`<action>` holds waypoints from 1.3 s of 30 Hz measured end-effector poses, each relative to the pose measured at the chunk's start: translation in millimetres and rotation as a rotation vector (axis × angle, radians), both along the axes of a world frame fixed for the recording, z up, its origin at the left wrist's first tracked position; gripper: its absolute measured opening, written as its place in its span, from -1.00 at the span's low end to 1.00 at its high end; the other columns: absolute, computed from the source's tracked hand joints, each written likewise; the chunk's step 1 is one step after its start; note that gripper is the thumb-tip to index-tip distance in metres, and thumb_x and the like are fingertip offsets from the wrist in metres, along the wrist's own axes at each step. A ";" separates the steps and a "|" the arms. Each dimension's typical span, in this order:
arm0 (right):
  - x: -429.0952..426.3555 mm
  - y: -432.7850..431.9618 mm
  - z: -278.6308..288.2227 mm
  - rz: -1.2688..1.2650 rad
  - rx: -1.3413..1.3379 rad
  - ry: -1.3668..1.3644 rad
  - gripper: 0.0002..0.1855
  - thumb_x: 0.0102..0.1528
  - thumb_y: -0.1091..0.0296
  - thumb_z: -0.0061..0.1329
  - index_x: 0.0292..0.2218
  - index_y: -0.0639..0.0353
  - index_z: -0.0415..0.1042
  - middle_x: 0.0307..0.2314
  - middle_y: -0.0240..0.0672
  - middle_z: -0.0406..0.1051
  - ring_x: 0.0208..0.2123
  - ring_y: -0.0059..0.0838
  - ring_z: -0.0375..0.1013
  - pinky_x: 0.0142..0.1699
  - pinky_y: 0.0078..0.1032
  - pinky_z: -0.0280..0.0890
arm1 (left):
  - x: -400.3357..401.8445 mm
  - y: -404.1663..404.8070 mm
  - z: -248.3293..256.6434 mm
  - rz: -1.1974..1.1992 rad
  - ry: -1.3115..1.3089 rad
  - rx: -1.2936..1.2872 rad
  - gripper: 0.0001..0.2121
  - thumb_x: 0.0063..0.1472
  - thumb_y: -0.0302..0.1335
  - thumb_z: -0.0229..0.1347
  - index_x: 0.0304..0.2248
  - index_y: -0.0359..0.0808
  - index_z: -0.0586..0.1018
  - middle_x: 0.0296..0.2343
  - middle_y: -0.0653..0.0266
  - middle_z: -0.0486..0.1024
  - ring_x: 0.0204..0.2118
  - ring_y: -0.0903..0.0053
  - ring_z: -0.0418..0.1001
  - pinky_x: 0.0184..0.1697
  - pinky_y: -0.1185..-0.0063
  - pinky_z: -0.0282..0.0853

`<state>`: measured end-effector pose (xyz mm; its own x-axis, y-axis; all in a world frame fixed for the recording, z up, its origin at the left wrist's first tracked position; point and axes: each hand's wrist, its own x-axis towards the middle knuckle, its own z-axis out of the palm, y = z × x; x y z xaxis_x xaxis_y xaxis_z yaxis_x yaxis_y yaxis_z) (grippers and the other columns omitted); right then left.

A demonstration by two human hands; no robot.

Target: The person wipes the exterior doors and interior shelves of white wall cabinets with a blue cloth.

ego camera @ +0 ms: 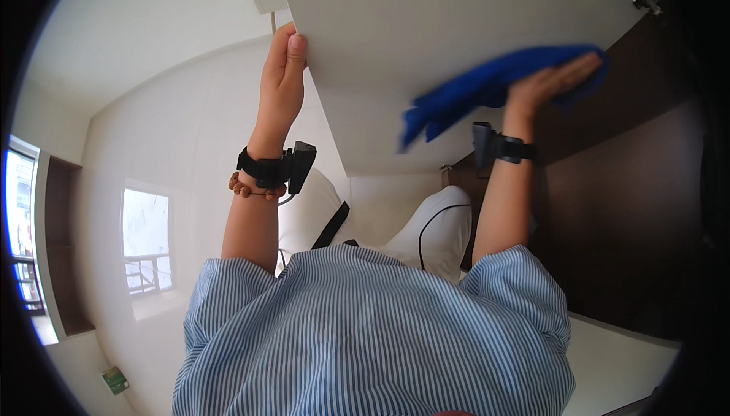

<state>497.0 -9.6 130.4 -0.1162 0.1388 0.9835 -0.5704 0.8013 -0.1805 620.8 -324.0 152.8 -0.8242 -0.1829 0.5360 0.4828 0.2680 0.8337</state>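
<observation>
A pale cabinet door [399,34] stands swung out from a dark brown cabinet. My left hand [283,68] grips its free edge, thumb on the face towards me and fingers curled behind. A blue cloth [485,82] lies under my right hand [550,82], spread against the inner face of the door near its hinge side. The cloth and the fingers are slightly blurred, and a loose end of the cloth hangs to the left. Both wrists bear black strapped devices; a brown bead bracelet is on the left one.
The dark cabinet interior [621,210] opens at the right, with a metal hinge [648,1] at the top. Glossy light floor tiles [199,131] stretch to the left, reflecting a window. A green box [115,380] lies at the lower left. My knees are below the door.
</observation>
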 end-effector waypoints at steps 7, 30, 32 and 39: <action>10.9 -30.6 -67.4 0.155 -0.772 -0.273 -0.15 0.13 0.02 -0.29 0.27 0.29 -0.27 0.24 0.17 -0.36 0.27 0.23 -0.34 0.25 0.16 -0.43 | 3.5 1.9 7.1 -0.019 0.002 -0.041 -0.64 0.39 -0.21 -0.19 -0.08 -0.35 0.41 -0.34 0.38 0.44 -0.29 0.69 0.34 -0.16 0.65 0.30; 11.6 -52.3 -91.1 0.028 -0.270 -0.202 -0.15 0.19 -0.11 -0.41 0.27 0.28 -0.33 0.24 0.15 -0.36 0.29 0.11 -0.35 0.31 -0.06 -0.37 | 2.7 -1.5 2.2 0.213 0.077 -0.197 -0.69 0.41 -0.21 -0.26 -0.28 -0.29 0.37 -0.55 0.47 0.22 -0.48 0.74 0.15 -0.36 0.71 0.19; -8.1 -23.6 -127.7 0.010 -0.447 -0.192 -0.16 0.21 -0.18 -0.45 0.27 0.27 -0.28 0.25 0.09 -0.30 0.29 0.02 -0.28 0.31 -0.14 -0.33 | 0.1 4.7 4.4 0.248 0.073 -0.221 -0.68 0.41 -0.20 -0.26 -0.30 -0.29 0.36 -0.56 0.47 0.21 -0.49 0.73 0.13 -0.38 0.70 0.16; 20.2 -36.3 -207.1 -0.021 -0.973 -0.464 -0.23 0.21 -0.19 -0.45 0.21 0.25 -0.16 0.19 0.00 -0.18 0.24 -0.10 -0.16 0.30 -0.23 -0.25 | -0.5 14.3 2.7 0.243 0.069 -0.239 -0.69 0.41 -0.18 -0.28 -0.30 -0.26 0.33 -0.55 0.48 0.20 -0.51 0.74 0.12 -0.42 0.71 0.10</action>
<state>517.2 -45.9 -76.7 -0.4377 0.8438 0.3106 -0.2699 0.2062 -0.9405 620.3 -309.7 155.5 -0.7322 -0.2325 0.6402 0.4337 0.5656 0.7014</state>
